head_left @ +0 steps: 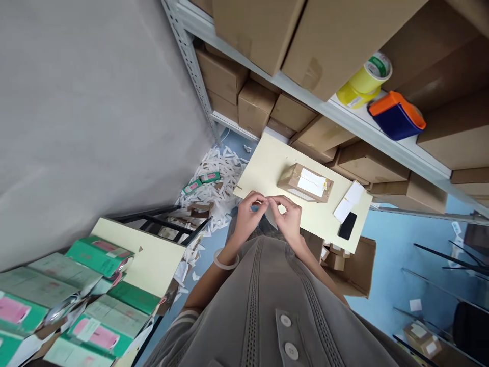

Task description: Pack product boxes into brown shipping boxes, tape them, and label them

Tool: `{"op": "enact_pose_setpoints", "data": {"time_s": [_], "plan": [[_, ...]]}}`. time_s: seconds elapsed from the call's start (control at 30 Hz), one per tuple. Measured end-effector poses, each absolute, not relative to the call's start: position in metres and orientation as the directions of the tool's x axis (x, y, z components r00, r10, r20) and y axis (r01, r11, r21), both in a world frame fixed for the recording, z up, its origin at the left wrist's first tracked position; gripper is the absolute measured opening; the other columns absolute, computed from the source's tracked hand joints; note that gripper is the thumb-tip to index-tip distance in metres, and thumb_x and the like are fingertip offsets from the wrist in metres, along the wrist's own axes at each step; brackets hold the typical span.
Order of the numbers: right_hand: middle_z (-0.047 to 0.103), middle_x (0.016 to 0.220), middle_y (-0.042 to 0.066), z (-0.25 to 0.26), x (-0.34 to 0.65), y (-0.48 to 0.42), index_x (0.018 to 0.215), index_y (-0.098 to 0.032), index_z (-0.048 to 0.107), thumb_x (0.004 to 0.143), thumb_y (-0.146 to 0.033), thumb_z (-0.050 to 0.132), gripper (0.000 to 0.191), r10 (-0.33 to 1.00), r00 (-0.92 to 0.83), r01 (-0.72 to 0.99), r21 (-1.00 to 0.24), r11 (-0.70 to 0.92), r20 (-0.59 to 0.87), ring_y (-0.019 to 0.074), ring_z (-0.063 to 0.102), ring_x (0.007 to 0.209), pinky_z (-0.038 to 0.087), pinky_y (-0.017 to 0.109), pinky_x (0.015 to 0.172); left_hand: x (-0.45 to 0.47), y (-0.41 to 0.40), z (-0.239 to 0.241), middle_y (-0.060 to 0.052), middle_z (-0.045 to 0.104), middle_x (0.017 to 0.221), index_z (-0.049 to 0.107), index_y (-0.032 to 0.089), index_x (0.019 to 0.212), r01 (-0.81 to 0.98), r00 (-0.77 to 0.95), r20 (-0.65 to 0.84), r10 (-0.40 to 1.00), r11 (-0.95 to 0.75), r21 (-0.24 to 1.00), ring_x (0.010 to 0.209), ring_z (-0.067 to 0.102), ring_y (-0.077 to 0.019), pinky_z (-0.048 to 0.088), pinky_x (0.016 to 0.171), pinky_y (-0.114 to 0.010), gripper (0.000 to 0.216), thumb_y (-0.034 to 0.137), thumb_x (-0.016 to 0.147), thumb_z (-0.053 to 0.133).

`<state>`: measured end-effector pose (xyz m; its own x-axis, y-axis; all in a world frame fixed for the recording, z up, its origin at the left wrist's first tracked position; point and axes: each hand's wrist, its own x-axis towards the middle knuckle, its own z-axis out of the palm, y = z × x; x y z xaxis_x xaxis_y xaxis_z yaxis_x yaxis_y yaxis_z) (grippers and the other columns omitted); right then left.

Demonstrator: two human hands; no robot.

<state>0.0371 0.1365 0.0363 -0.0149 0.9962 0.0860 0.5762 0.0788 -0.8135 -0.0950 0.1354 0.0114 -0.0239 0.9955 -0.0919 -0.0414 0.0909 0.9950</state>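
Note:
My left hand [249, 213] and my right hand [287, 218] meet in front of my body, by the near edge of the cream table. On both, thumb and fingers are pinched together, with the fingertips touching or nearly so. A pale, thin piece [271, 218] shows just under my right fingers. What lies between the fingertips is too small to make out. Beyond my hands, a taped cardboard box [287, 178] with a white label [312, 182] on it rests on the table [263, 163].
White label sheets [349, 202] and a black phone [347, 226] lie at the table's right. An open carton [359, 267] stands below. Shelves hold cartons, yellow tape rolls [362, 84] and a blue-orange item [397, 116]. Paper scraps [221, 168] cover the floor; green boxes [99, 255] sit lower left.

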Motion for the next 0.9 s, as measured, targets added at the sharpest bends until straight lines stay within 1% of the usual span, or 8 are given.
{"op": "enact_pose_setpoints", "data": {"time_s": [0.17, 0.37, 0.47, 0.53, 0.67, 0.8, 0.9], "plan": [[0.075, 0.083, 0.002, 0.035, 0.011, 0.137, 0.086, -0.024, 0.074, 0.094, -0.033, 0.058, 0.021, 0.991, -0.091, 0.596, -0.793, 0.129, 0.093, 0.0193, 0.069, 0.079, 0.052, 0.032, 0.075, -0.119, 0.125, 0.008, -0.001, 0.061, 0.079, 0.063, 0.021, 0.076, -0.057, -0.104, -0.096, 0.99, 0.09, 0.994, 0.079, 0.059, -0.0152, 0.047, 0.072, -0.026, 0.013, 0.028, 0.086, 0.063], [0.076, 0.086, 0.002, 0.041, -0.005, 0.135, 0.087, -0.023, 0.075, 0.094, -0.034, 0.057, 0.022, 0.991, -0.11, 0.553, -0.823, 0.127, 0.078, 0.0194, 0.07, 0.081, 0.053, 0.032, 0.076, -0.135, 0.118, 0.006, -0.002, 0.062, 0.083, 0.066, 0.021, 0.08, -0.045, -0.131, -0.08, 0.988, 0.074, 0.996, 0.082, 0.06, -0.0154, 0.047, 0.072, -0.025, 0.016, 0.034, 0.088, 0.062], [0.077, 0.088, 0.003, 0.042, -0.007, 0.132, 0.089, -0.024, 0.076, 0.092, -0.035, 0.06, 0.02, 0.991, -0.104, 0.518, -0.847, 0.124, 0.081, 0.019, 0.07, 0.08, 0.054, 0.032, 0.077, -0.14, 0.118, 0.006, -0.003, 0.063, 0.084, 0.067, 0.021, 0.083, -0.023, -0.114, -0.058, 0.992, 0.056, 0.998, 0.082, 0.061, -0.016, 0.047, 0.072, -0.026, 0.016, 0.037, 0.088, 0.064], [0.077, 0.087, 0.003, 0.042, -0.007, 0.13, 0.089, -0.023, 0.076, 0.091, -0.036, 0.061, 0.019, 0.994, -0.083, 0.514, -0.851, 0.109, 0.078, 0.0188, 0.07, 0.077, 0.055, 0.032, 0.076, -0.141, 0.118, 0.007, -0.003, 0.064, 0.084, 0.067, 0.021, 0.083, -0.006, -0.089, -0.046, 0.995, 0.045, 0.999, 0.081, 0.061, -0.0162, 0.047, 0.071, -0.026, 0.018, 0.038, 0.087, 0.064], [0.076, 0.081, 0.003, 0.042, -0.006, 0.127, 0.084, -0.022, 0.075, 0.092, -0.034, 0.058, 0.022, 0.996, -0.013, 0.531, -0.843, 0.082, 0.089, 0.0181, 0.068, 0.073, 0.053, 0.031, 0.072, -0.14, 0.12, 0.012, -0.002, 0.064, 0.081, 0.067, 0.021, 0.081, 0.006, -0.045, -0.022, 0.999, 0.022, 1.0, 0.079, 0.06, -0.0156, 0.047, 0.069, -0.026, 0.019, 0.038, 0.087, 0.064], [0.075, 0.079, 0.002, 0.042, -0.003, 0.125, 0.083, -0.021, 0.074, 0.09, -0.034, 0.06, 0.021, 0.993, 0.049, 0.542, -0.838, 0.06, 0.103, 0.0168, 0.066, 0.07, 0.052, 0.03, 0.071, -0.138, 0.124, 0.017, -0.002, 0.063, 0.079, 0.066, 0.021, 0.077, 0.008, -0.007, -0.01, 1.0, 0.01, 1.0, 0.077, 0.059, -0.0149, 0.047, 0.069, -0.025, 0.014, 0.031, 0.086, 0.064], [0.072, 0.074, 0.001, 0.042, 0.002, 0.126, 0.08, -0.021, 0.072, 0.09, -0.036, 0.059, 0.022, 0.984, 0.145, 0.549, -0.836, 0.006, 0.101, 0.0164, 0.064, 0.068, 0.05, 0.029, 0.068, -0.138, 0.126, 0.019, -0.001, 0.061, 0.077, 0.064, 0.021, 0.073, 0.033, -0.004, -0.018, 1.0, 0.018, 0.999, 0.076, 0.059, -0.0146, 0.047, 0.068, -0.025, 0.013, 0.026, 0.084, 0.063]]}}
